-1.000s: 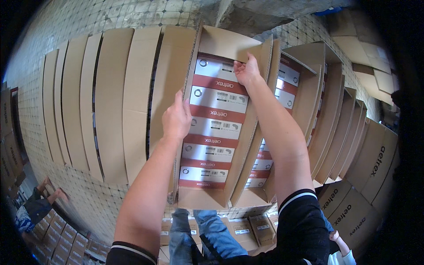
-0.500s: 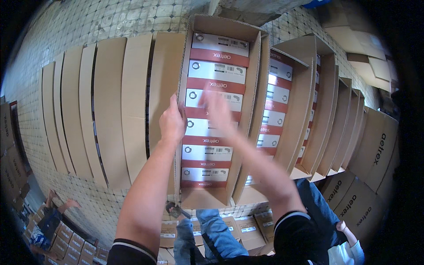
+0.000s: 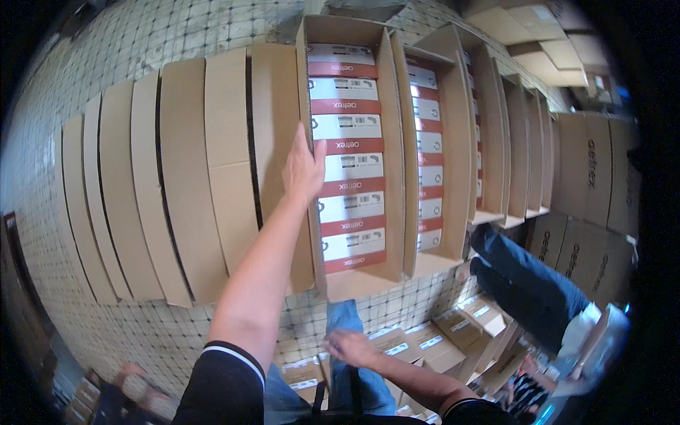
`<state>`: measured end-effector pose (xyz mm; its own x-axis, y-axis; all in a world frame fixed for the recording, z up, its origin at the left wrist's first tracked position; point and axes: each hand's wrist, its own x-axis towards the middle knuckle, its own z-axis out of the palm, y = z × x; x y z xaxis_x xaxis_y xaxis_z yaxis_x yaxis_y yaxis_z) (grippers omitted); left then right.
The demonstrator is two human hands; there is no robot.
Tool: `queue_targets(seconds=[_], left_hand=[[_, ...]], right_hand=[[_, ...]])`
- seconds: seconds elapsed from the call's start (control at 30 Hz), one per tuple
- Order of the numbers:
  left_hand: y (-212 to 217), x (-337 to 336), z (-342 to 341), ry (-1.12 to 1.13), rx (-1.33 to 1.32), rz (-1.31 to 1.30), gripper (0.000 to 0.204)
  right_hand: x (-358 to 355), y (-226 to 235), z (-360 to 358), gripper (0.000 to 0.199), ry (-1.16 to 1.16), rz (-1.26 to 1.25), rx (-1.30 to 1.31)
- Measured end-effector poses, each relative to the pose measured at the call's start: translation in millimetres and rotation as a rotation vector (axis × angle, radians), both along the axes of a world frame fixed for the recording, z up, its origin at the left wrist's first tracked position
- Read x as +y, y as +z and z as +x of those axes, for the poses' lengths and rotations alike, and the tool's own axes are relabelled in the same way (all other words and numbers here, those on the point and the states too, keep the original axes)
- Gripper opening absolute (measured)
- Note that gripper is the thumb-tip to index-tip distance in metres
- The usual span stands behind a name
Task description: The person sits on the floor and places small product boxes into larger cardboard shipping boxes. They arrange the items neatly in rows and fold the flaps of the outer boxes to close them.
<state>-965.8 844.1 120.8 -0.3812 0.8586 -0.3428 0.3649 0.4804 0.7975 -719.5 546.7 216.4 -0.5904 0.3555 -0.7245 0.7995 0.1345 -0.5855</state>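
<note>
An open brown carton [image 3: 388,142] stands on end before me, filled with a column of white and red flat boxes [image 3: 348,177]. My left hand [image 3: 303,168] is raised against the carton's left wall, fingers around the edge and thumb inside, next to the flat boxes. My right hand [image 3: 348,347] hangs low near my jeans [image 3: 345,319], fingers loosely apart and holding nothing. It hovers just above small cardboard boxes [image 3: 414,347] lying on the tiled floor.
Closed cartons [image 3: 184,191] line up to the left, and more open cartons of white and red boxes [image 3: 439,149] to the right. Another person's legs in blue jeans [image 3: 528,283] reach in at the right. Stacked brown cartons [image 3: 591,177] fill the far right.
My right hand left the top of the open carton and dropped down to my legs. My left hand stayed on the carton's left wall. The carton's flaps now stand open.
</note>
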Motion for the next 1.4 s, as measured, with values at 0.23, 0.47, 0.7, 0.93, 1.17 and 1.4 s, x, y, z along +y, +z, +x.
queue_targets(seconds=[0.23, 0.47, 0.7, 0.93, 1.17, 1.4], left_hand=[[30.4, -314.0, -42.8, -0.392, -0.058, -0.083, 0.053], [98.2, -455.9, -118.8, -0.524, -0.044, -0.44, 0.051], [46.0, -405.2, -118.1, -0.685, 0.032, -0.237, 0.059], [-37.7, -340.1, -64.7, -0.921, 0.666, -0.403, 0.138], [-98.0, -366.2, -59.9, -0.711, 1.027, -0.161, 0.141], [-80.7, -393.4, -72.1, -0.582, 0.994, 0.03, 0.104]], right_hand=[[-89.5, 25.9, -87.2, 0.032, -0.594, 0.08, -0.222], [-137.9, 83.9, -134.1, 0.035, -0.571, 0.07, -0.169], [-101.9, 35.4, -115.2, 0.034, -0.298, 0.435, -0.143], [-9.7, -143.8, -124.5, 0.092, -0.017, 0.739, 0.228], [-7.8, -243.6, -119.2, 0.1, -0.104, 1.0, 0.557], [-6.8, -183.2, -107.7, 0.074, -0.063, 1.282, 0.21]])
